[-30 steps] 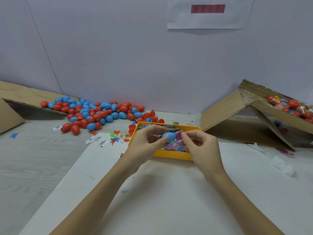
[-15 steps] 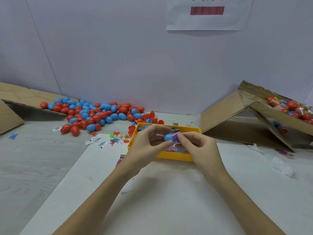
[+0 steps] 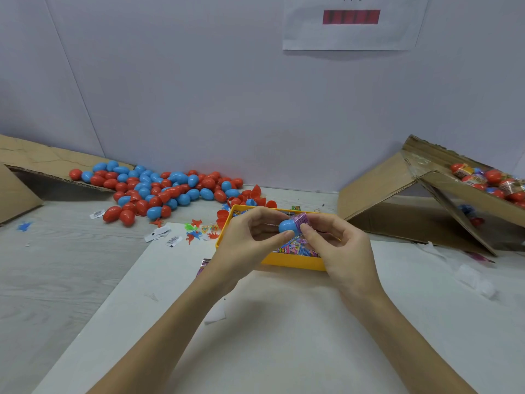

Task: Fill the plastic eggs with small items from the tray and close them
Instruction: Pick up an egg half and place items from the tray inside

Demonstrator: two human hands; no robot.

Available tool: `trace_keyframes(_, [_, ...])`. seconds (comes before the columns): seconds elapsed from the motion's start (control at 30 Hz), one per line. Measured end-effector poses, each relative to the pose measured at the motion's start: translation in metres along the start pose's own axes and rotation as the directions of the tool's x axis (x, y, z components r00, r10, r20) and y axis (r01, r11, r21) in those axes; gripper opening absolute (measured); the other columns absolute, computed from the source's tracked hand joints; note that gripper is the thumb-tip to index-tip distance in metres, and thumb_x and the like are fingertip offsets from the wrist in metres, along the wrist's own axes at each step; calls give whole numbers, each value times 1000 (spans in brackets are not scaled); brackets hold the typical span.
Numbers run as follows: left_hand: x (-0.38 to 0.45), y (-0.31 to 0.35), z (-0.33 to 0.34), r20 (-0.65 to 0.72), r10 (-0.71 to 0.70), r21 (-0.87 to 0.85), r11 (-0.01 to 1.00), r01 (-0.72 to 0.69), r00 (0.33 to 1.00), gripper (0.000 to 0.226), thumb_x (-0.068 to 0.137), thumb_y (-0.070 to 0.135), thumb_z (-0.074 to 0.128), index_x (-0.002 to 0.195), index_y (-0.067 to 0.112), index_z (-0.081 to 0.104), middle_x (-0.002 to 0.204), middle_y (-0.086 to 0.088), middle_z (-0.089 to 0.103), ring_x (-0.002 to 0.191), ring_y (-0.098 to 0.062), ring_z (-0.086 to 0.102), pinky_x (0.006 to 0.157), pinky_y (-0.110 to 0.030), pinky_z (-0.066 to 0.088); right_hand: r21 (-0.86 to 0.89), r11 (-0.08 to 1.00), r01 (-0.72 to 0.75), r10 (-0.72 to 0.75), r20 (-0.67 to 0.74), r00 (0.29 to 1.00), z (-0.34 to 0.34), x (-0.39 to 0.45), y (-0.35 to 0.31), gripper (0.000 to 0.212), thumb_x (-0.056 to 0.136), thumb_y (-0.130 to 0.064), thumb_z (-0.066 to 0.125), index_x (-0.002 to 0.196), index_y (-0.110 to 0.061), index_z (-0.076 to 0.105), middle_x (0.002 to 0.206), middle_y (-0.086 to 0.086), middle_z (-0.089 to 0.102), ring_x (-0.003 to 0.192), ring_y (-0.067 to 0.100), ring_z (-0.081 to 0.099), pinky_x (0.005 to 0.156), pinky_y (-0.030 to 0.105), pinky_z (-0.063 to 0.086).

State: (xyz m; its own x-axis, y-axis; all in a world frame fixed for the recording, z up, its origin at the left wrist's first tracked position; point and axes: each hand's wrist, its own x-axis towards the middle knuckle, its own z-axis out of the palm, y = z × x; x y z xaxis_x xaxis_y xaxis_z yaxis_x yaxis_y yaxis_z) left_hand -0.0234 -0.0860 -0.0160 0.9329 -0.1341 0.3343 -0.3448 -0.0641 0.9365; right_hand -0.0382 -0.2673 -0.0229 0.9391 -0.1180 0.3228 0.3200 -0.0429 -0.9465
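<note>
One blue egg sits between my two hands, held above the far half of the yellow tray. It is smooth, glossy plastic, rounded at its left end, and a purple printed wrapper covers its right end, so I cannot tell whether the shell is shut. Its long axis runs roughly left to right, tilted slightly up toward the right, with the bare blue end pointing at my left palm. My left hand has its thumb and fingers curled round the blue end, thumb tip below and fingers above. My right hand pinches the wrapped end, its thumb tip pressed against the join of blue and purple. The tray rests on a white sheet on the surface and holds bright printed packets. Behind it to the left lies a heap of red and blue eggs, spilling from a cardboard flap. On the right, a tilted cardboard box holds wrapped eggs.
</note>
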Motion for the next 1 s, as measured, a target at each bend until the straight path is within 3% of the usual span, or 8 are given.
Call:
trace_keyframes(0.37, [0,0,-1,6,-42,-35,998,42,999,25,85,21,83,109,24,75,101,10,78,97,-9,73,76,-17,57,15,999,43,-44,25,999,1,-2,-2,19,93,-18,74,109,-29,78,102,-11,78,98,8,73,78,22,59])
trace_keyframes(0.77, [-1,1,-2,-3,-25,-47,999,24,1000,29,87,18,80,114,26,75,106,11,78,102,-7,73,80,-17,57,-5,999,-49,50,71,996,2,-4,-6,20,90,-24,77,109,-30,78,103,-12,78,98,8,73,78,23,60])
trace_keyframes(0.9, [-4,2,3,8,30,-70,997,-30,1000,43,83,14,83,124,21,72,112,5,77,104,-13,74,85,-21,58,78,992,-100,95,64,993,2,-4,-7,22,91,-19,76,113,-24,77,105,-5,78,101,11,73,77,22,59])
trace_keyframes(1.0, [-6,0,11,-60,177,96,981,-171,982,50,80,17,86,127,15,70,116,-1,70,102,-18,73,88,-27,60,214,957,-197,175,118,977,2,-4,-9,26,90,-16,75,116,-17,76,110,2,78,107,16,73,80,23,59])
